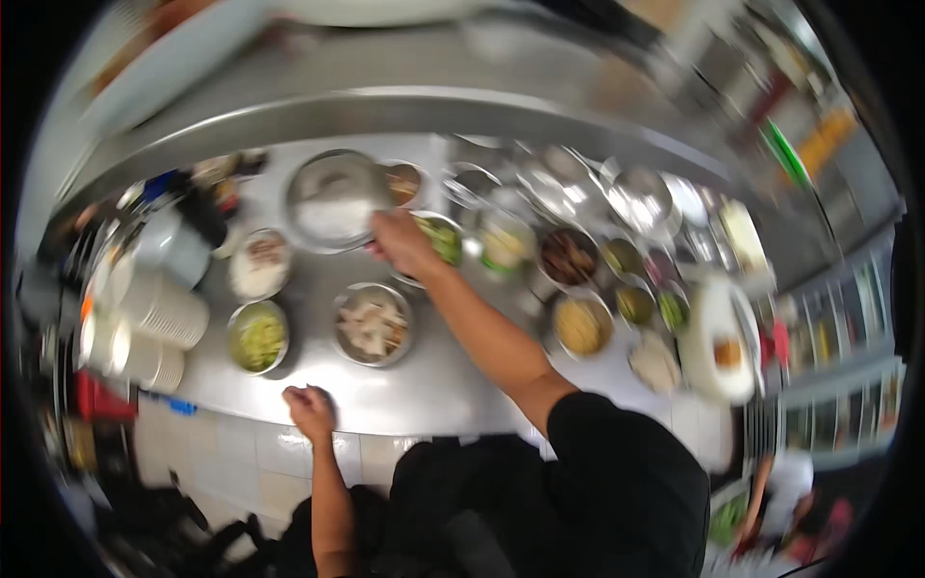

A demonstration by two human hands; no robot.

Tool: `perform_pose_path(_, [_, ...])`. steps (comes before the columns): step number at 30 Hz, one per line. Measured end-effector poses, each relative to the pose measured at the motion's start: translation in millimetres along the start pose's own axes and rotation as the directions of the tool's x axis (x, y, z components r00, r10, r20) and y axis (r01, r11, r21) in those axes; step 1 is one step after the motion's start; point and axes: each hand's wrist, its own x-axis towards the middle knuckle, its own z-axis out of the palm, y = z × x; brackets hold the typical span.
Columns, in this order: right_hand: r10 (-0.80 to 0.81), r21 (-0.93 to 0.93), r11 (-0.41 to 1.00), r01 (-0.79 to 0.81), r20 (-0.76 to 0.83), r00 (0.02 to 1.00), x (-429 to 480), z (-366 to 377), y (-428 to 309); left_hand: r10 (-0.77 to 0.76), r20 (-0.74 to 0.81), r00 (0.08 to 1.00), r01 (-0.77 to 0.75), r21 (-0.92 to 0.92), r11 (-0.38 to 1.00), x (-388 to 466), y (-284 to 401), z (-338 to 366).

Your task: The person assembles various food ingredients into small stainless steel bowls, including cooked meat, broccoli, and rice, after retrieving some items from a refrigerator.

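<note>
My right hand (397, 242) grips the near right rim of a large round metal bowl (336, 202), which has something white in it. Under and beside that wrist is a bowl of green vegetable pieces (442, 242). My left hand (311, 412), its fingers curled, is over the near edge of the steel counter; whether it holds anything is unclear. Beyond it stands a metal bowl of chopped pale green vegetable (261, 343). A metal bowl of pale sliced pieces (372, 325) sits between my arms. Farther left is a bowl of white and brownish food (260, 266).
Stacked white containers (155, 311) stand at the counter's left end. On the right are a bowl of dark red-brown food (569, 256), a bowl of yellow food (582, 326) and a white tub (723, 347). A steel shelf edge (405, 108) crosses above. A person (788, 484) is at the lower right.
</note>
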Motion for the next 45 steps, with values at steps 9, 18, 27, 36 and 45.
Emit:
perform_pose_path(9, [0.32, 0.057, 0.946, -0.319, -0.014, 0.947, -232, -116, 22, 0.132, 0.014, 0.991, -0.132, 0.191, 0.973, -7, 7, 4])
perform_pose_path(18, [0.368, -0.205, 0.894, -0.398, -0.169, 0.914, -311, -181, 84, 0.203, 0.047, 0.978, -0.207, 0.104, 0.973, 6, -13, 9])
perform_pose_path(27, [0.258, -0.089, 0.959, -0.27, -0.119, 0.959, -349, -203, 97, 0.551, -0.147, 0.821, -0.524, 0.188, 0.831, -36, 48, 14])
perform_pose_path(36, [0.291, -0.291, 0.891, -0.348, -0.222, 0.931, -559, -368, 197, 0.77, 0.164, 0.616, -0.682, -0.379, 0.626, -220, 264, 55])
perform_pose_path(45, [0.405, -0.381, 0.443, -0.812, -0.723, 0.56, -800, -455, 484, 0.718, 0.675, -0.169, -0.78, -0.537, 0.321, -428, 340, 242])
